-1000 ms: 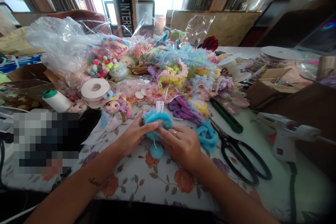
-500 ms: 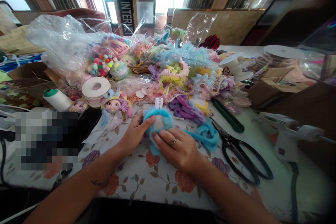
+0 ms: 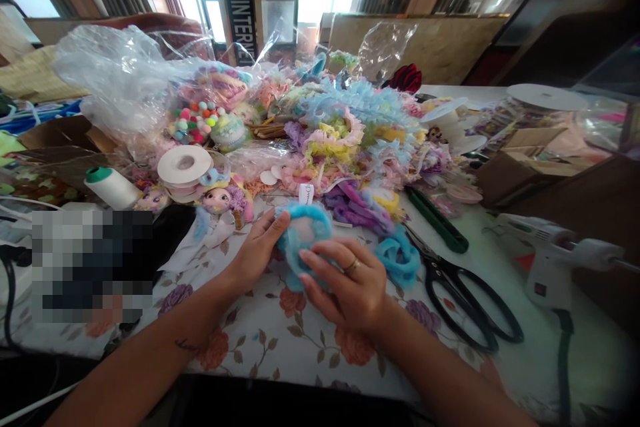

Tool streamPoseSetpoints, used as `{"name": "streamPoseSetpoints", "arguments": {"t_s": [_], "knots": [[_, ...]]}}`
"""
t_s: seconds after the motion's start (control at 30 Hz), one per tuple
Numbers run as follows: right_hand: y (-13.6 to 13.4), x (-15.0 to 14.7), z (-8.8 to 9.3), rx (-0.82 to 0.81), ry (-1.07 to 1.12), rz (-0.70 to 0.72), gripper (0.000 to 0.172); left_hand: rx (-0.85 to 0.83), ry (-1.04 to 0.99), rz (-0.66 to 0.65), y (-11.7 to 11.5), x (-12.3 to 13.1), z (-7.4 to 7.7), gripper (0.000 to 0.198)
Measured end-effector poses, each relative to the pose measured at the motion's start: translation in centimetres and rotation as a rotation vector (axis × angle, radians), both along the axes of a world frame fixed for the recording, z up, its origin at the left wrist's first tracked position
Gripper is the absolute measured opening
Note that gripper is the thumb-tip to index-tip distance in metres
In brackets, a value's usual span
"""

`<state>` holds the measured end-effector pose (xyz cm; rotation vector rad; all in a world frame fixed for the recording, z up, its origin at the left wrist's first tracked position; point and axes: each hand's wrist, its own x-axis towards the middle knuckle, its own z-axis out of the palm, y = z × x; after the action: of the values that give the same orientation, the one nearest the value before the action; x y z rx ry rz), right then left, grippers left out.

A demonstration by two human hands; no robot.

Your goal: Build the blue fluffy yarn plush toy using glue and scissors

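A round, fluffy piece of light blue wool [image 3: 293,240] with a pale, fuzzy centre is held upright just above the flowered cloth. A small white tag [image 3: 306,193] with writing rises behind its top edge. My left hand [image 3: 260,243] grips its left side, thumb in front and fingers behind. Across its lower right lies my right hand [image 3: 350,280], a ring on one finger. Its thumb and fingertips close on a blue wool strand at the front, which the fingers partly hide. More of the blue wool lies in a loose coil [image 3: 400,257] to the right.
Black-handled scissors [image 3: 465,300], a green cutter [image 3: 437,220] and a white glue gun [image 3: 550,260] lie to the right. Behind are purple wool [image 3: 357,207], a ribbon spool [image 3: 184,165], a thread cone [image 3: 113,188], doll heads [image 3: 220,199] and heaped frilly trims [image 3: 350,107].
My right hand has lifted and shifted slightly right, its fingers now less curled over the fluffy blue piece. The left hand has turned a little, with its thumb drawn back towards the piece's edge.
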<state>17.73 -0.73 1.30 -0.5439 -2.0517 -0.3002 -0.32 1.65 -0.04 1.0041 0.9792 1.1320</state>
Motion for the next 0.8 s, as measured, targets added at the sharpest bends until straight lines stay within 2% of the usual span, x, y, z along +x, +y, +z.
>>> {"name": "streamPoseSetpoints", "arguments": {"t_s": [0.1, 0.17, 0.6, 0.73, 0.8], "knots": [[0.2, -0.1, 0.1, -0.004, 0.003, -0.127, 0.028, 0.008, -0.014, -0.023, 0.0, 0.0, 0.0, 0.041], [0.4, -0.2, -0.1, -0.021, -0.041, -0.163, 0.029, 0.006, -0.018, -0.017, 0.0, 0.0, 0.0, 0.040], [0.5, -0.2, -0.8, -0.072, -0.166, -0.132, 0.019, 0.068, -0.049, 0.052, 0.4, -0.1, -0.1, 0.038], [0.5, 0.1, 0.1, -0.002, -0.155, -0.098, 0.014, 0.074, 0.006, 0.166, 0.6, -0.6, 0.2, 0.036], [0.3, 1.1, 1.0, 0.056, -0.088, -0.160, 0.015, 0.056, 0.018, 0.209, 0.7, -0.9, 0.5, 0.037]]}}
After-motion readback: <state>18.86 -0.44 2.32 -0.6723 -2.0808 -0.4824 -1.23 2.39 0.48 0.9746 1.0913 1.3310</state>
